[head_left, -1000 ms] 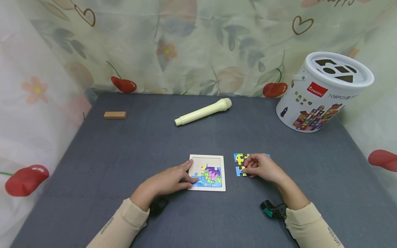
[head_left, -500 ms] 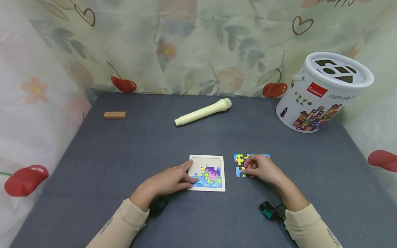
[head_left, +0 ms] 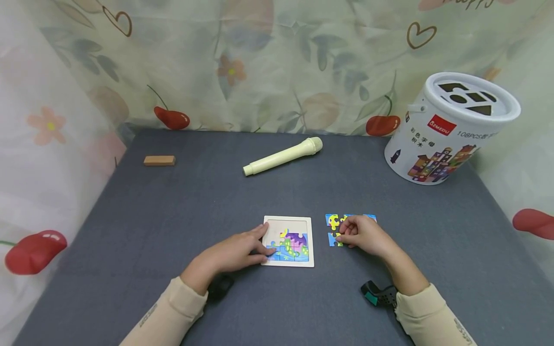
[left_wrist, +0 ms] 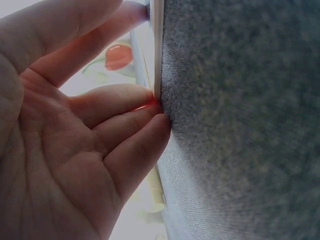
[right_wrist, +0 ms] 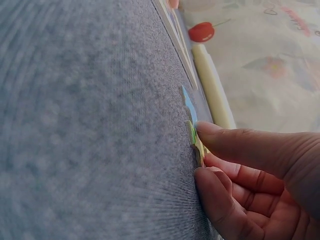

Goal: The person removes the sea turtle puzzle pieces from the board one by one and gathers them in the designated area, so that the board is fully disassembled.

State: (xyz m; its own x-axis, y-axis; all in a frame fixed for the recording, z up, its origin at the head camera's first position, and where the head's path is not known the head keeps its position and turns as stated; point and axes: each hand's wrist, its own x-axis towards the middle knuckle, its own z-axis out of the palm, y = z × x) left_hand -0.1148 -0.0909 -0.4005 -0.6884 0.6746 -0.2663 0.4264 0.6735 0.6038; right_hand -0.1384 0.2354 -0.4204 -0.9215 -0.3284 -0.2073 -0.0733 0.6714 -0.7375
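Note:
A square wooden puzzle tray (head_left: pixel 311 240) with a pale frame lies flat at the middle front in the head view. Blue, green and purple pieces (head_left: pixel 294 247) fill its lower part, and bare wood shows above them. My left hand (head_left: pixel 240 247) rests at the tray's left edge, fingers fairly straight and touching the frame. To the right of the tray, loose jigsaw pieces (head_left: pixel 332 221) lie on the table. Over them, my right hand (head_left: pixel 365 234) has curled fingers and pinches a yellow-green puzzle piece (right_wrist: pixel 192 134) low at the table surface. That hand partly hides the other pieces.
A cream toy microphone (head_left: pixel 283 156) lies behind the tray. At the back left is a small wooden block (head_left: pixel 159 160). A white lidded bucket (head_left: pixel 450 129) stands at the back right. Patterned cloth (head_left: pixel 268 62) hangs along the back and sides of the dark table (head_left: pixel 207 192).

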